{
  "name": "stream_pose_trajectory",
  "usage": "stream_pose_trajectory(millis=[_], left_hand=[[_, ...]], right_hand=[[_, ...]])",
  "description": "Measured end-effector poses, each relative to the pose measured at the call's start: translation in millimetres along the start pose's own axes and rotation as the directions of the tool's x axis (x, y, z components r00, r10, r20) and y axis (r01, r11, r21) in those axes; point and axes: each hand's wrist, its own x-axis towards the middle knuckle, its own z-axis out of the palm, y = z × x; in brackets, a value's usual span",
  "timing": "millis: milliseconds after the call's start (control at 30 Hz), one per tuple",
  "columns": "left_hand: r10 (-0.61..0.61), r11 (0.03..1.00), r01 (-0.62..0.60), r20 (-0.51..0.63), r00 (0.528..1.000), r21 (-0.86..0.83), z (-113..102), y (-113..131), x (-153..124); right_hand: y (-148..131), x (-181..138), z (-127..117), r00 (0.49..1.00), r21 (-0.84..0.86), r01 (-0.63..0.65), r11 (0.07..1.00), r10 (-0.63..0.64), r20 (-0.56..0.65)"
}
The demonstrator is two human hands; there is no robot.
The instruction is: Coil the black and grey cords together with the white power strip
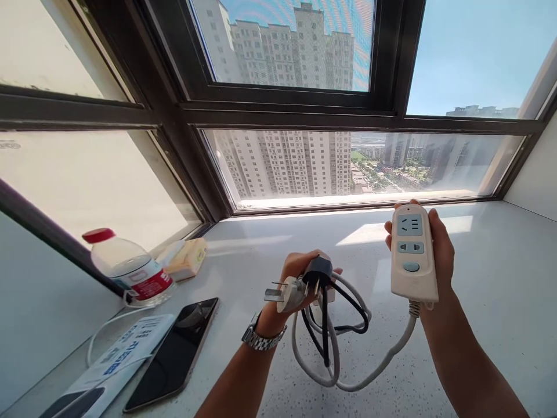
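In the head view, my right hand (442,249) is wrapped round a white power strip (413,284), its sockets and grey-blue button facing me. From its lower end a thick grey cord (394,351) loops across to my left hand (289,270). That hand, with a metal watch on the wrist, is closed round a bundle of cords. A white plug (290,294) with flat metal prongs and a black plug (317,271) stick out of the grip. Black cord (325,325) and grey loops hang below it. The palm side of my left hand is partly hidden by the plugs.
On the left of the white speckled sill (491,325) lie a dark phone (174,354), a printed white box (117,360), a red-capped bottle (130,264) and a yellowish packet (187,259). A thin white cable (93,342) runs beside them. Dark-framed windows (296,104) stand behind.
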Motion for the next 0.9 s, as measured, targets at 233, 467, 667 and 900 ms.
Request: stream_pose_trajectory(millis=[233, 467, 667, 900], left_hand=[[0.172, 0.984, -0.175, 0.212, 0.962, -0.001, 13.9, -15.0, -9.6], [0.102, 0.964, -0.069, 0.118, 0.988, -0.258, 33.1, -7.4, -12.0], [-0.001, 0.862, 0.024, 0.046, 0.999, -0.506, 42.8, -9.9, -14.4], [-0.171, 0.552, 0.124, 0.033, 0.985, -0.825, 44.2, -20.5, -12.6]], right_hand=[[53.6, 3.7, 21.7, 0.942, 0.137, -0.325, 0.936, 0.333, -0.046], [74.3, -2.8, 33.1, 0.95, 0.12, -0.233, 0.965, 0.253, -0.184], [64.7, 1.0, 33.0, 0.918, 0.104, -0.236, 0.966, 0.257, -0.303], [64.4, 6.3, 26.8, 0.965, 0.05, -0.123, 0.991, 0.131, -0.225]])
